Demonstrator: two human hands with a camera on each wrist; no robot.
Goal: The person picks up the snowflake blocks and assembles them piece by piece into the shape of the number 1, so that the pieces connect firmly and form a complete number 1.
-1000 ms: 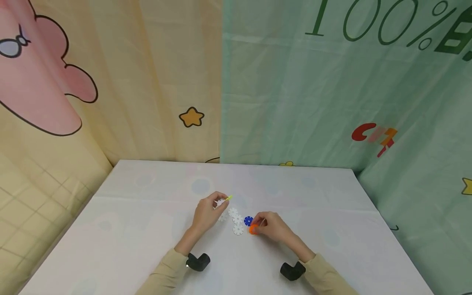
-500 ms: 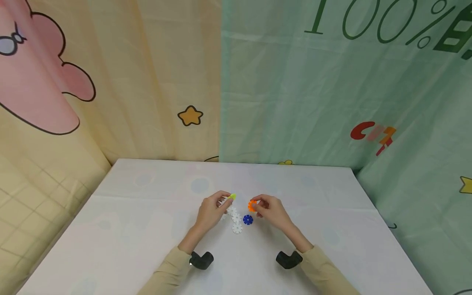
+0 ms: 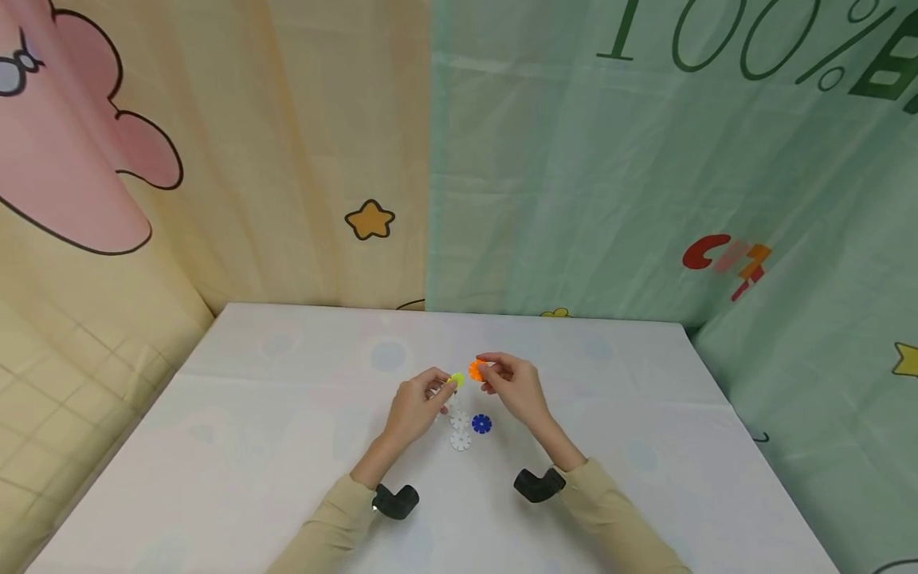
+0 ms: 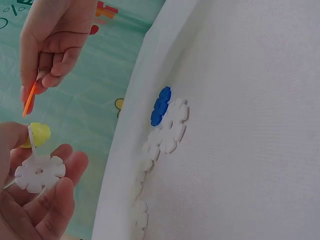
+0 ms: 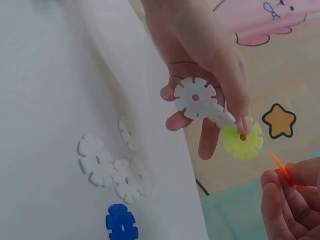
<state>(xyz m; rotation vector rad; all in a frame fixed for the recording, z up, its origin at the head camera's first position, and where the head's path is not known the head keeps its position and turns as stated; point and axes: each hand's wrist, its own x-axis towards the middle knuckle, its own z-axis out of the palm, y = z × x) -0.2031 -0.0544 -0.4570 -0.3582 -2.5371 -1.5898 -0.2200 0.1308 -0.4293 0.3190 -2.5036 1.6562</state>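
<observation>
On the left, the left hand [image 3: 419,408] has its grip clamped on a small chain: the thumb bears on the yellow notched disc [image 5: 248,146], with at least two white flower-shaped discs [image 5: 202,107] running back from it in front of the palm, seemingly slotted together. The chain is held up off the white surface [image 3: 287,446]. Below and between the hands, loose white notched discs [image 3: 460,441] lie in a touching, partly overlapping row, and the blue notched disc [image 3: 481,423] sits just beside them on the right. Above these, the right hand [image 3: 515,388] pinches the orange notched disc [image 3: 476,371] between thumb and fingers, near the yellow one but not touching it.

The step in hand looks like bringing orange to yellow for joining. The next move would call for turning the two edges crosswise, lining up a slot in each and pressing them together while the left grip steadies the chain.
</observation>
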